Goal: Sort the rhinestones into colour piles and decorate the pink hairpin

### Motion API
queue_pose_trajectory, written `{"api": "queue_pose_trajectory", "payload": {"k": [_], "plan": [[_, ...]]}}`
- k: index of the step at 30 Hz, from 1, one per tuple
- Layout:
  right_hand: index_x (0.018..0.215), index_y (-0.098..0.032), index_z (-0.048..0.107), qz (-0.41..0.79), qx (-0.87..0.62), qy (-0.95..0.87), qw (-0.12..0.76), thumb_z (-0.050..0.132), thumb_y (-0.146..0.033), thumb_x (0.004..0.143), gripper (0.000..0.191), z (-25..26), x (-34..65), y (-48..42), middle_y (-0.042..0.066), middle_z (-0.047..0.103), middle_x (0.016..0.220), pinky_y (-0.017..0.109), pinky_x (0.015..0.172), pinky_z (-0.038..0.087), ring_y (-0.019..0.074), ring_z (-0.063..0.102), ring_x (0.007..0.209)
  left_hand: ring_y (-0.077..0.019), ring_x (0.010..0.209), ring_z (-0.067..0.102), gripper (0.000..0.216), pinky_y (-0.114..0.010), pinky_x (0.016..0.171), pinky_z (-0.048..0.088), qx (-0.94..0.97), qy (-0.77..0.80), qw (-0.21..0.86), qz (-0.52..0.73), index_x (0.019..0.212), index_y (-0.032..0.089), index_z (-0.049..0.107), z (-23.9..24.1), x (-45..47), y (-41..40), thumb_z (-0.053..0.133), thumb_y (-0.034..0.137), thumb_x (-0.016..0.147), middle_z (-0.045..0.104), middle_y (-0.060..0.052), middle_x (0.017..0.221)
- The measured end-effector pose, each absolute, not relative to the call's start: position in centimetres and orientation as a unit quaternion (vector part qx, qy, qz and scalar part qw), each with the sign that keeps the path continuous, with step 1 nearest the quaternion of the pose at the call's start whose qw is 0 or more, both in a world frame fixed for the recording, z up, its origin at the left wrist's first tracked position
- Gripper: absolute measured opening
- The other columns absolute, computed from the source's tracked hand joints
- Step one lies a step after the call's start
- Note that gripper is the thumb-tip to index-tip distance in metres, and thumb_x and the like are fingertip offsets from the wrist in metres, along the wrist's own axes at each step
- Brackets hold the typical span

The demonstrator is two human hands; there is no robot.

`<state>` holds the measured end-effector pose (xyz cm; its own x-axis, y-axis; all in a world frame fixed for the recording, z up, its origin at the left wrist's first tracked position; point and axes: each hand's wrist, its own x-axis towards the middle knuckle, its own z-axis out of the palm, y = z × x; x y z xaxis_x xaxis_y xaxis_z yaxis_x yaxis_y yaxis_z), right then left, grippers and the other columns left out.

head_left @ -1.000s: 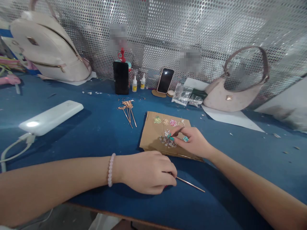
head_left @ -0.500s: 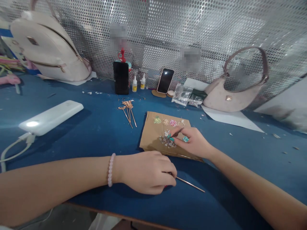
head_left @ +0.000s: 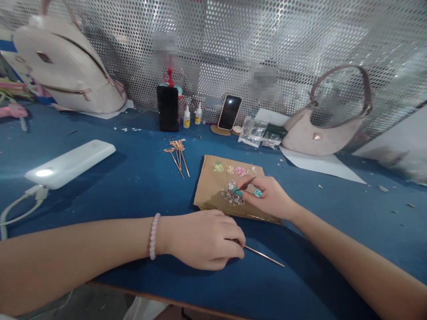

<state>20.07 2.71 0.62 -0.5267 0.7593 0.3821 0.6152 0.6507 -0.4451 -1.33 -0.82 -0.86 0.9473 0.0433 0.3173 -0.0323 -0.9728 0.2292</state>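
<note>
Fingers of the left hand [head_left: 207, 240] are curled shut around a metal pin [head_left: 265, 258] on the blue table [head_left: 133, 186]. Beyond, a slim tool [head_left: 247, 183] is pinched by the right hand [head_left: 267, 198] over glittering pieces [head_left: 233, 196] heaped on cardboard [head_left: 208, 191]. Gold pins [head_left: 178, 154] and glue bottles [head_left: 187, 118] are set farther back.

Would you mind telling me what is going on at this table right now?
A person works at a blue table. Their left hand pinches a thin metal pin lying on it. Their right hand holds a slim tool with its tip in a pile of small sparkly stones on a cardboard piece. More pins lie farther back.
</note>
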Motion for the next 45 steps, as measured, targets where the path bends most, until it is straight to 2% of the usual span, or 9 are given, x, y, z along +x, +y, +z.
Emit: {"api": "queue_pose_trajectory", "payload": {"k": [7,9,13,17,22,27,34,45], "plan": [[0.079,-0.02,0.062,0.143,-0.419,-0.843,0.306,0.054,-0.024,0.078,0.009,0.7,21.3,3.9,0.004,0.069,0.08,0.031,0.065,0.052,0.0166,0.063,0.07,-0.0183,0.088,0.06,0.016,-0.031,0.077,0.047,0.98,0.001,0.121,0.156,0.095,0.014,0.062,-0.8,-1.3,-0.7,0.052,0.012,0.083,0.066,-0.006,0.102],[0.083,-0.019,0.062,0.153,-0.429,-0.832,0.316,0.056,-0.028,0.078,0.012,0.4,22.2,4.8,0.005,0.068,0.082,0.031,0.065,0.051,0.0164,0.062,0.069,-0.0185,0.088,0.06,0.016,-0.031,0.078,0.047,0.98,-0.001,0.122,0.158,0.094,0.013,0.063,-0.8,-1.3,-0.7,0.052,0.011,0.083,0.066,-0.006,0.101],[0.077,-0.018,0.061,0.148,-0.48,-0.787,0.359,0.058,-0.034,0.077,0.015,-0.4,23.7,6.5,0.005,0.066,0.077,0.031,0.06,0.048,0.0175,0.06,0.068,-0.0182,0.087,0.061,0.015,-0.031,0.078,0.048,0.977,-0.004,0.127,0.171,0.093,0.014,0.062,-0.8,-1.3,-0.7,0.052,0.01,0.083,0.066,-0.007,0.1],[0.083,-0.017,0.06,0.158,-0.508,-0.756,0.382,0.059,-0.03,0.075,0.015,-1.1,24.2,7.6,0.004,0.065,0.075,0.031,0.06,0.047,0.0171,0.059,0.066,-0.018,0.086,0.06,0.014,-0.031,0.077,0.048,0.975,-0.007,0.129,0.182,0.092,0.014,0.062,-0.9,-1.4,-0.7,0.051,0.01,0.083,0.066,-0.007,0.099],[0.081,-0.017,0.06,0.123,-0.512,-0.764,0.372,0.057,-0.027,0.076,0.012,-1.7,24.3,8.0,0.006,0.066,0.084,0.031,0.059,0.046,0.016,0.058,0.067,-0.0183,0.087,0.06,0.016,-0.031,0.077,0.047,0.976,-0.006,0.13,0.176,0.093,0.013,0.063,-1.0,-1.4,-0.7,0.05,0.01,0.084,0.065,-0.007,0.1],[0.085,-0.017,0.06,0.147,-0.506,-0.753,0.394,0.057,-0.028,0.077,0.013,-1.6,24.0,7.6,0.004,0.065,0.078,0.031,0.06,0.047,0.0164,0.058,0.068,-0.0188,0.087,0.059,0.017,-0.031,0.078,0.047,0.977,-0.007,0.13,0.169,0.093,0.012,0.064,-0.9,-1.4,-0.7,0.05,0.01,0.084,0.065,-0.007,0.1],[0.083,-0.019,0.061,0.156,-0.475,-0.797,0.338,0.054,-0.024,0.079,0.01,-0.7,21.8,5.7,0.004,0.068,0.083,0.029,0.062,0.049,0.0164,0.061,0.072,-0.019,0.087,0.059,0.019,-0.031,0.078,0.047,0.978,-0.004,0.128,0.163,0.094,0.012,0.065,-0.9,-1.3,-0.6,0.049,0.011,0.084,0.065,-0.007,0.101],[0.08,-0.018,0.061,0.172,-0.46,-0.809,0.324,0.053,-0.024,0.077,0.01,-0.7,21.4,5.2,0.005,0.068,0.085,0.031,0.064,0.051,0.0166,0.061,0.069,-0.0189,0.088,0.058,0.02,-0.031,0.079,0.046,0.978,-0.004,0.127,0.164,0.094,0.011,0.065,-1.1,-1.4,-0.7,0.049,0.011,0.084,0.064,-0.007,0.102]]}}
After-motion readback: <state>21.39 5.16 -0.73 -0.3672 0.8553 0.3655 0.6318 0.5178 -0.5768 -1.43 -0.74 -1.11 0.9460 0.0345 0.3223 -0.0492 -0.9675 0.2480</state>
